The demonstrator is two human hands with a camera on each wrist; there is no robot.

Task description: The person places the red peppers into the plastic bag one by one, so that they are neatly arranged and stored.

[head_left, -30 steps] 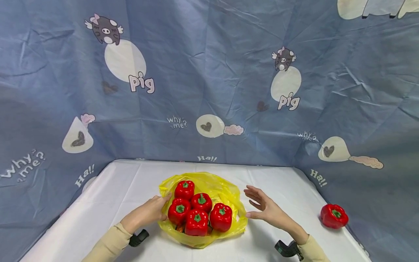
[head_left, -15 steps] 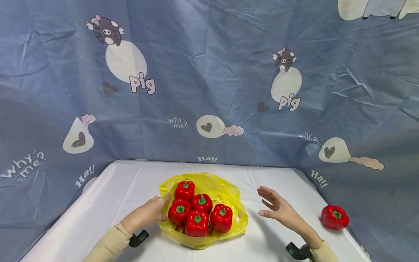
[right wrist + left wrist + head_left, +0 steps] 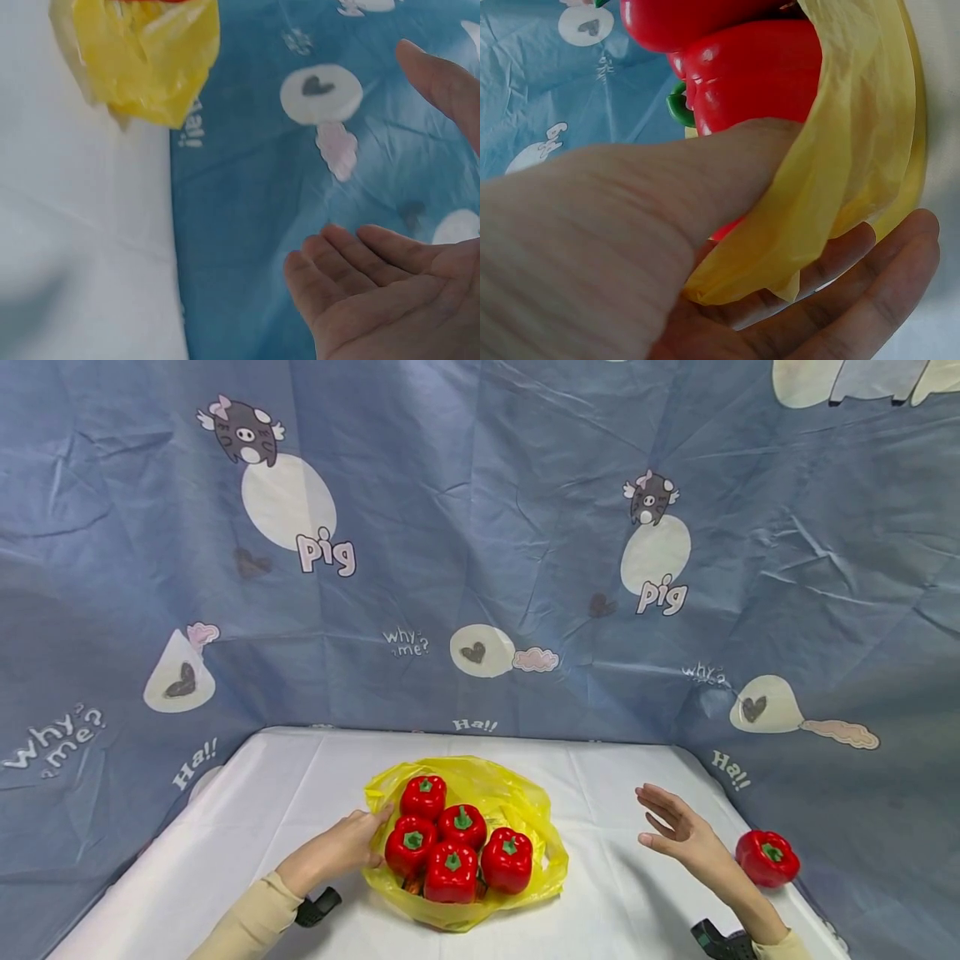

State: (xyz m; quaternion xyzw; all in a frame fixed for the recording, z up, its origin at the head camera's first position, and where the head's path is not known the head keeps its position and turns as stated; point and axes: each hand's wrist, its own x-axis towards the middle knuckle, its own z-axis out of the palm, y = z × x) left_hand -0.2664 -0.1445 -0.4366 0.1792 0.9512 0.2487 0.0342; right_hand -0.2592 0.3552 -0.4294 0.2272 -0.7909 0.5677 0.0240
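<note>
A yellow plastic bag [image 3: 498, 781] sits open on the table with several red bell peppers [image 3: 452, 870] inside, green stems showing. Small orange-brown things peek out beneath them, too covered to name. At the bag's left rim, my left hand [image 3: 341, 850] holds the plastic [image 3: 832, 157], thumb inside against a pepper [image 3: 757, 71] and fingers outside. My right hand [image 3: 684, 835] is in the air right of the bag, fingers spread and nothing in it; the right wrist view shows its palm [image 3: 397, 300]. One more red bell pepper [image 3: 767, 858] lies near the table's right edge, beyond that hand.
The table [image 3: 300, 793] wears a white cloth. Blue patterned fabric [image 3: 480, 568] hangs behind it and along both sides. A dark wrist device [image 3: 318, 906] sits on the left wrist and another [image 3: 720, 939] on the right.
My right hand has moved away from the bag's right side, rightward toward the lone bell pepper. My left hand, the bag and the peppers have stayed put.
</note>
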